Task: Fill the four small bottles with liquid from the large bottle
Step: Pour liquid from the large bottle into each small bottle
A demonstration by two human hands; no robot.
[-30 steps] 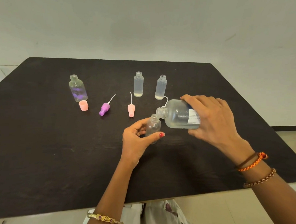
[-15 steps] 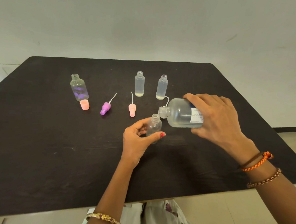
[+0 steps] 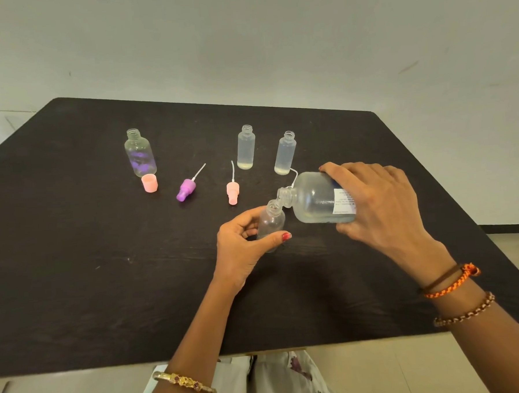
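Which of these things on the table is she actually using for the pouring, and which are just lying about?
In use:
large bottle, tipped in the right hand
small bottle, held by the left hand
three open small bottles

Lying about:
pink cap
purple spray top
pink spray top

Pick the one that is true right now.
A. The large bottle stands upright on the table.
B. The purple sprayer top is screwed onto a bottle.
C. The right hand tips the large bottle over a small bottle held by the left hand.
C: the right hand holds the large bottle on its side, mouth just above the small bottle that the left hand grips.
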